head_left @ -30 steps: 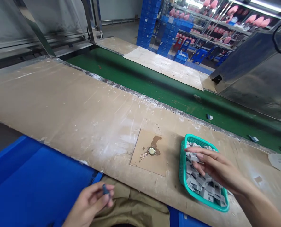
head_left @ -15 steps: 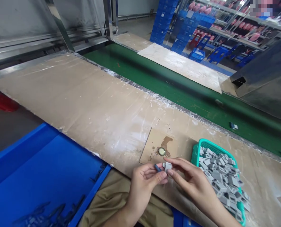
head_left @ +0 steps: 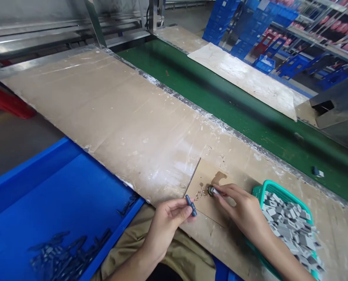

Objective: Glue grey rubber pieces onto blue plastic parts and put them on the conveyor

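My left hand pinches a small dark-blue plastic part between thumb and fingers, just off the near edge of a cardboard square. Over that cardboard, my right hand holds a small grey plastic piece by its fingertips. The grey piece is at a bottle cap, dipping into it or touching its rim; I cannot tell which. A brown wet stain spreads on the cardboard behind the cap. Beside my right forearm stands a green basket heaped with grey pieces.
A blue bin at lower left holds several dark-blue parts. Beyond the tan tabletop runs a green conveyor belt, carrying a small blue-and-grey piece. Stacked blue crates and blue stools stand behind.
My hands have moved apart. The right one has carried the grey piece to the bottle cap, while the left keeps the blue part. The camera view has shifted.
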{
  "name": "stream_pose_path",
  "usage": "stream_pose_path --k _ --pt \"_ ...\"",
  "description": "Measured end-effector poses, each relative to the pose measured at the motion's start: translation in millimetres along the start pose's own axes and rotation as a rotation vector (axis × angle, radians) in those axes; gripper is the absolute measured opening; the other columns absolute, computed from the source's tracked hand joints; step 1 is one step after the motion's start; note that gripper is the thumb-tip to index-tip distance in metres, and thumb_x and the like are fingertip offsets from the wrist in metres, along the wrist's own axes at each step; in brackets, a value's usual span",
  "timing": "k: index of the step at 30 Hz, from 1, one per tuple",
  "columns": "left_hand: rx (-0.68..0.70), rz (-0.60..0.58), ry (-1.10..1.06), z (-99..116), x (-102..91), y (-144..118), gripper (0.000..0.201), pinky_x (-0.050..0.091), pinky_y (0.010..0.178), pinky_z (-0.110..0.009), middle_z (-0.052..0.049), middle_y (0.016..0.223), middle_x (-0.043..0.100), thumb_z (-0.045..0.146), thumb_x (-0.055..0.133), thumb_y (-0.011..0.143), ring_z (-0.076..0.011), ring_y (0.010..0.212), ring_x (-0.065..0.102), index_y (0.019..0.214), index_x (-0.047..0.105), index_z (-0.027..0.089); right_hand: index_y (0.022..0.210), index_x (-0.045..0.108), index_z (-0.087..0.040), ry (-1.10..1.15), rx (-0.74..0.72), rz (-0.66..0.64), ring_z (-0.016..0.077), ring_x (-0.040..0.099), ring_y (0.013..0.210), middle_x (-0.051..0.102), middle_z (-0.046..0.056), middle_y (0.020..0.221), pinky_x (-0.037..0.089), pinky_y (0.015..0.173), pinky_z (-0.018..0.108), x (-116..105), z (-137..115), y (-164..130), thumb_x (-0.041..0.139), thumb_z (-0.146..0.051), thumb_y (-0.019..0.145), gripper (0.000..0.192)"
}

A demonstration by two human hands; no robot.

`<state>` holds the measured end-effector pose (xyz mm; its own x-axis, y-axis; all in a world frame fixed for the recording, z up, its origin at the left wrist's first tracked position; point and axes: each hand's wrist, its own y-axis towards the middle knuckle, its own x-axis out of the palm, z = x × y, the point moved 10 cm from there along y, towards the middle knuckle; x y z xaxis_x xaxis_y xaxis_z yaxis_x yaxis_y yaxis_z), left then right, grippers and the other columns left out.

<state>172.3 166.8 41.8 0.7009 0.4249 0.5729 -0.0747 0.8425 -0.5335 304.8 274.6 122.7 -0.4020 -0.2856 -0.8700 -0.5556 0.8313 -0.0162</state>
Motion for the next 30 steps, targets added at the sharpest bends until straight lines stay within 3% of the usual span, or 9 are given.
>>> stream_pose_path --k 5,10,15,24,27,28,30 --pt "0.017 -0.027 0.023 0 7.7 5 0.026 0.058 0.077 -0.034 -0.008 0.083 0.073 0.032 0.077 0.067 -0.0196 0.076 0.067 0.084 0.074 0.013 0.096 0.072 -0.023 0.15 0.14 0.06 0.0249 0.069 0.081 0.073 0.008 0.092 0.057 0.072 0.036 -23 1 -7 0.062 -0.037 0.079 0.024" --pt "0.027 -0.122 0.01 2 34.2 6 0.026 0.058 0.077 -0.036 -0.009 0.09 0.074 0.03 0.076 0.068 -0.0235 0.082 0.068 0.087 0.074 0.014 0.087 0.075 -0.024 0.447 0.337 0.058 0.0245 0.071 0.071 0.075 0.007 0.085 0.061 0.064 0.033 -34 -2 -26 0.074 -0.041 0.067 0.026" --pt "0.078 -0.191 0.056 15 52.6 1 0.024 0.06 0.075 -0.034 -0.007 0.086 0.075 0.029 0.074 0.071 -0.0244 0.082 0.069 0.09 0.074 0.015 0.085 0.076 -0.026 0.504 0.345 0.12 0.0238 0.07 0.066 0.075 0.008 0.081 0.062 0.063 0.034 -40 -11 -35 0.077 -0.04 0.064 0.026" --pt "0.193 -0.21 0.12 25 58.5 3 0.023 0.061 0.072 -0.036 -0.007 0.09 0.074 0.03 0.073 0.071 -0.0246 0.08 0.07 0.091 0.073 0.017 0.083 0.076 -0.026 0.384 0.249 0.084 0.0232 0.07 0.066 0.075 0.006 0.082 0.059 0.062 0.034 -36 -30 -30 0.073 -0.039 0.067 0.02" --pt "0.263 -0.174 0.306 40 50.7 8 0.023 0.058 0.08 -0.035 -0.006 0.092 0.074 0.028 0.067 0.077 -0.0229 0.083 0.069 0.098 0.071 0.02 0.087 0.075 -0.023 0.314 0.286 0.072 0.0254 0.071 0.07 0.075 0.007 0.081 0.058 0.063 0.034 -41 1 -10 0.07 -0.042 0.069 0.027" --pt "0.326 -0.115 0.408 52 40.2 6 0.022 0.056 0.083 -0.034 -0.005 0.093 0.074 0.028 0.064 0.079 -0.0222 0.084 0.069 0.099 0.071 0.022 0.088 0.075 -0.021 0.246 0.318 0.114 0.0263 0.071 0.072 0.075 0.007 0.081 0.057 0.064 0.035 -50 21 0 0.068 -0.042 0.07 0.029" --pt "0.497 0.117 0.604 84 1.6 -8 0.02 0.053 0.088 -0.032 -0.003 0.091 0.075 0.029 0.063 0.08 -0.0208 0.085 0.069 0.097 0.072 0.024 0.093 0.074 -0.018 0.046 0.412 0.285 0.0273 0.07 0.08 0.075 0.008 0.084 0.055 0.07 0.035 -85 69 20 0.065 -0.039 0.072 0.031"
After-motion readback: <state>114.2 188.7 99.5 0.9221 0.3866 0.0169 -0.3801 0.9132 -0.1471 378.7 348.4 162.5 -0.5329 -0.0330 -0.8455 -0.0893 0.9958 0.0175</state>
